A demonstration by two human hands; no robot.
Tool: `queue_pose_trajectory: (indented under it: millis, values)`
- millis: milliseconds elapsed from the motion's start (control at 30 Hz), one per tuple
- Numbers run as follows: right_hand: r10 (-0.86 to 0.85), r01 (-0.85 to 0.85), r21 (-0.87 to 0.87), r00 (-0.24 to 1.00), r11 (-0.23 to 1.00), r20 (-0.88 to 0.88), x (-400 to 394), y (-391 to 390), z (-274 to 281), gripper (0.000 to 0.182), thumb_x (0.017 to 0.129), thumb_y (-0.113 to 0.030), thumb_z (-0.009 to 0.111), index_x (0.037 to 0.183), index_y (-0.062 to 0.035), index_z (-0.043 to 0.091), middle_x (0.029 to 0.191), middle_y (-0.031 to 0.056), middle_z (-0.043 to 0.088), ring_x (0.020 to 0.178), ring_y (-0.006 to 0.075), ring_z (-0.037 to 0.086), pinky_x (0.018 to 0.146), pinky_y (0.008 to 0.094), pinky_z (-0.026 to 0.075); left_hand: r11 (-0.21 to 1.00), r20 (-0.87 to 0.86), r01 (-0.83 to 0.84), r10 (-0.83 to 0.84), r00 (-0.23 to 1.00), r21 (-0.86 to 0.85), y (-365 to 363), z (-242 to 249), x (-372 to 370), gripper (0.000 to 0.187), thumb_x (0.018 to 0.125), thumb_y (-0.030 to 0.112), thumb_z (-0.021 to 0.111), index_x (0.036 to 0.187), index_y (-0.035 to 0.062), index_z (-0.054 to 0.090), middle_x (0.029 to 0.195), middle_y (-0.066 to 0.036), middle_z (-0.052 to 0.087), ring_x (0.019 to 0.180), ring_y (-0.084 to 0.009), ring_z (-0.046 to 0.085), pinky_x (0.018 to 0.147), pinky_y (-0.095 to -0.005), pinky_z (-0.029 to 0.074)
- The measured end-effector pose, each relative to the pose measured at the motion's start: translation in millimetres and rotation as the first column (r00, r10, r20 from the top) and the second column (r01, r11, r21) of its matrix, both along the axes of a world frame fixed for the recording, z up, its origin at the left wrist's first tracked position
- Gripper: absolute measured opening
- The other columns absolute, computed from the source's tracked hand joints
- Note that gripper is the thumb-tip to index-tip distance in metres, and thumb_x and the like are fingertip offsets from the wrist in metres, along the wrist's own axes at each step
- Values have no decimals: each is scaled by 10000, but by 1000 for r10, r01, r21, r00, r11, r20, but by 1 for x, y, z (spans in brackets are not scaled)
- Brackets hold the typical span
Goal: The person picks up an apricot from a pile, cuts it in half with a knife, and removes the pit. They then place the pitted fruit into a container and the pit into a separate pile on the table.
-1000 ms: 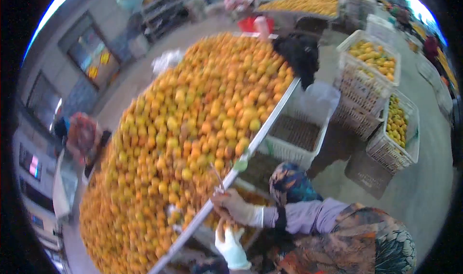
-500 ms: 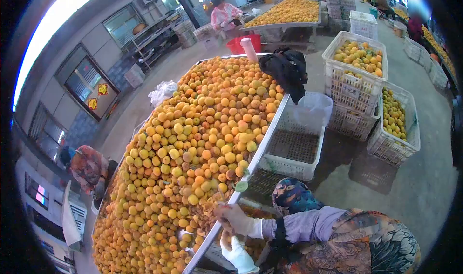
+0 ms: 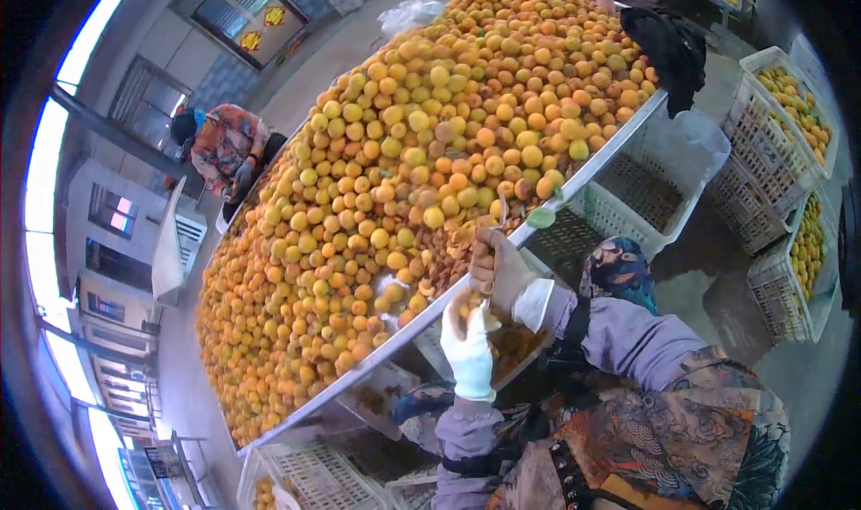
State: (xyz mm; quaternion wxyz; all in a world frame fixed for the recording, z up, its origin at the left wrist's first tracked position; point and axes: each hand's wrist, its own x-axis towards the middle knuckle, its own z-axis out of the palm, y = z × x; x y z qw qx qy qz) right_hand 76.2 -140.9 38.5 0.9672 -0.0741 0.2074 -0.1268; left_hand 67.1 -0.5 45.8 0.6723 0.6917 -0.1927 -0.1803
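Note:
My left hand (image 3: 468,353), in a white glove, is raised at the metal table edge (image 3: 421,323) with its fingers closed around an apricot (image 3: 465,307), mostly hidden by the fingers. Just above and to the right, my right hand (image 3: 500,272) is closed in a fist, its knuckles facing up. Whatever it grips is hidden, though a thin edge shows below it near the left fingers. Beyond both hands lies a pile of torn brownish apricot pieces (image 3: 451,257). A big heap of whole apricots (image 3: 359,214) covers the sloping table.
Under the table edge stand plastic crates, one (image 3: 309,474) at the lower left and another (image 3: 641,196) to the right. Stacked crates of fruit (image 3: 780,124) stand farther right. A black garment (image 3: 668,52) hangs over the table corner. Another person (image 3: 229,151) works across the table.
My view has swung left and down, so the table and hands appear higher and farther right. Both hands stay close together at the table edge, fingers closed.

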Motion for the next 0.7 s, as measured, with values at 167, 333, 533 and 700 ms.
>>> queue_pose_trajectory:
  millis: [167, 333, 533, 700]
  values:
    - [15, -23, 63, 993, 998, 119, 9, 1, 6, 153, 890, -327, 412, 802, -202, 408, 536, -42, 268, 410, 99, 251, 373, 243, 192, 990, -10, -23, 22, 1000, -139, 0, 1, 6, 333, 899, 96, 470, 1206, -30, 459, 1053, -94, 549, 750, -120, 560, 664, -243, 479]
    - [-162, 164, 37, 985, 986, -53, 30, 3, 30, 253, 902, -309, 441, 703, -171, 367, 510, -54, 219, 396, 94, 212, 371, 238, 189, 988, 91, -46, 60, 994, -145, -6, 7, 13, 335, 891, 81, 471, 1207, -28, 462, 1143, -98, 518, 982, -149, 511, 851, -259, 423]
    - [-100, 91, -93, 991, 991, -90, 42, 3, 31, 271, 880, -324, 484, 667, -176, 405, 503, -42, 306, 411, 109, 299, 388, 249, 226, 988, -28, -133, 131, 991, -77, -12, 8, 27, 331, 887, 147, 503, 1174, -19, 490, 1037, -97, 561, 862, -129, 540, 755, -232, 443]
    - [-142, 143, -153, 990, 978, 21, 32, -21, 37, 267, 883, -328, 496, 700, -144, 432, 511, -37, 311, 411, 122, 309, 394, 264, 255, 982, -204, -141, 114, 972, -125, -10, -13, 56, 306, 912, 238, 499, 1126, 21, 508, 831, -62, 580, 581, -91, 517, 524, -191, 408]
